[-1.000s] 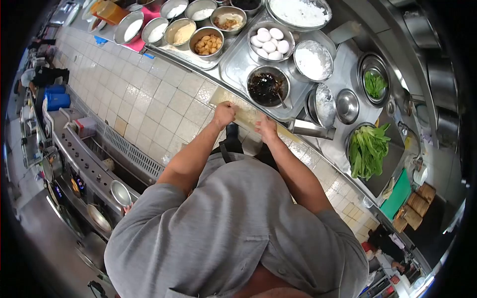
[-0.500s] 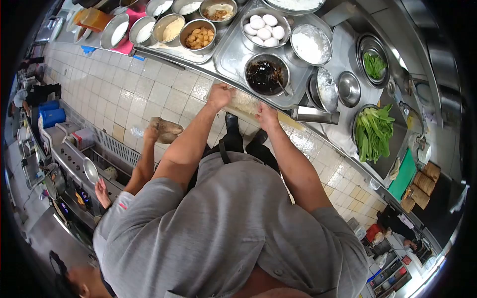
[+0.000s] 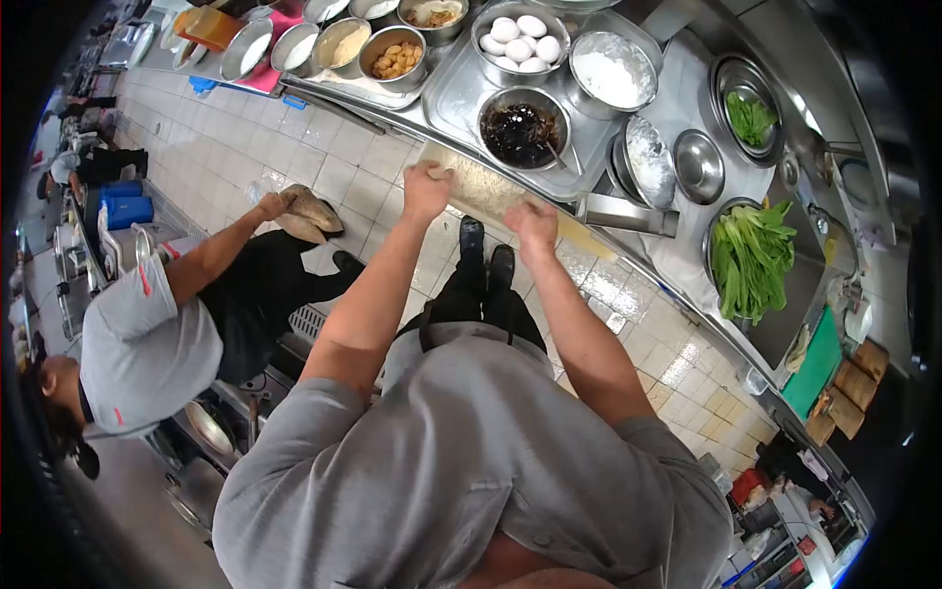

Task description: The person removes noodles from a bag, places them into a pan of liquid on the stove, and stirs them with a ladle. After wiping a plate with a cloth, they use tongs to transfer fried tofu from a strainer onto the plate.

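Observation:
Below the counter's front edge, a shallow tray of pale, crumb-like grains sticks partly out; its far side is hidden under the counter. My left hand is closed at the tray's left front edge, fingers curled inward. Toward the right end, my right hand is closed on the same edge. Just above the hands, on the counter, a steel bowl holds dark sauce and a spoon. A bowl of white eggs and a bowl of white powder stand behind it.
Along the counter stand more steel bowls, including one of yellowish-brown pieces. Leafy greens fill a bowl at right, near a green cutting board. A co-worker passes on my left, carrying a brown, flat object.
More of the tray and its grains shows between my hands. The co-worker on the left has moved further up the view, away from behind my arm. My hands keep to the tray.

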A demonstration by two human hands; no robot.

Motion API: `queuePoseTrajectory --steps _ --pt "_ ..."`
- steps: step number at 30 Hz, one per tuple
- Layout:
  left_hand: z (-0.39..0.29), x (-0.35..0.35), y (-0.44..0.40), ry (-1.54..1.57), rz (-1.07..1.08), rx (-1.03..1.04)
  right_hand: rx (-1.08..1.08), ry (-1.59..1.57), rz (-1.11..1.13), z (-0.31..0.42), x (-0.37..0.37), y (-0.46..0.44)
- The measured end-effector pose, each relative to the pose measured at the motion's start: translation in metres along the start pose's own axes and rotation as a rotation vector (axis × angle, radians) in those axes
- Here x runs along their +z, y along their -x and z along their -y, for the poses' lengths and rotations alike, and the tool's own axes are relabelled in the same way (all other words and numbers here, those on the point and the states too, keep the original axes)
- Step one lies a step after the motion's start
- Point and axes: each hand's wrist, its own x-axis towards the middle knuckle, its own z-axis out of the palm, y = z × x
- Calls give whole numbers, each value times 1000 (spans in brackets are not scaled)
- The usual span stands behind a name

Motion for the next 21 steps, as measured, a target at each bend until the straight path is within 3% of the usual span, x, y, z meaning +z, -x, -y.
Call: queuePoseTrajectory --steps 2,4,6,8,9,10,12,13,15,21 --pt "7 3 -11 -190 -165 337 30 10 2 -12 -5 -22" --pt "9 9 -25 -218 -127 298 95 267 252 -4 -4 -29" --pt "18 8 -25 -248 -94 255 92 267 187 -12 2 -41" --pt "25 2 -21 -450 -526 144 18 395 166 -5 12 -41" --pt "50 10 -25 -405 -591 24 83 415 174 5 14 -34" --pt "53 10 -21 -413 -585 37 83 401 167 15 18 -29" --pt "57 13 -9 574 110 -601 295 348 119 25 22 -26" --pt "59 17 -13 564 125 -588 286 333 108 21 19 -32" --pt "71 25 -17 858 321 -504 313 369 200 4 8 -42" --pt "110 10 27 838 354 -457 297 464 106 -21 11 15"
